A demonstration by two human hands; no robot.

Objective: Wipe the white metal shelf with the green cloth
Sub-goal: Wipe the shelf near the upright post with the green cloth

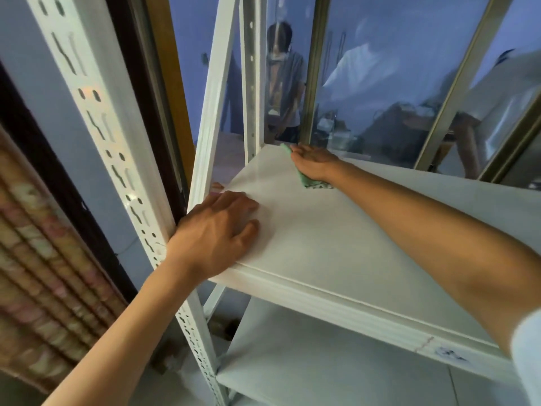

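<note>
The white metal shelf (336,238) fills the middle of the head view, with its front lip running from lower left to lower right. My right hand (314,162) reaches across to the shelf's far left corner and presses flat on the green cloth (310,182), which shows under my palm and past my fingertips. My left hand (216,232) lies palm down on the shelf's near left corner, fingers spread, beside the front left post.
A slotted white upright post (117,159) stands at the front left, and a second one (253,83) at the back. A lower shelf (322,361) sits beneath. Behind is a glass window (395,68) with reflections of people. A patterned surface (44,273) lies at the left.
</note>
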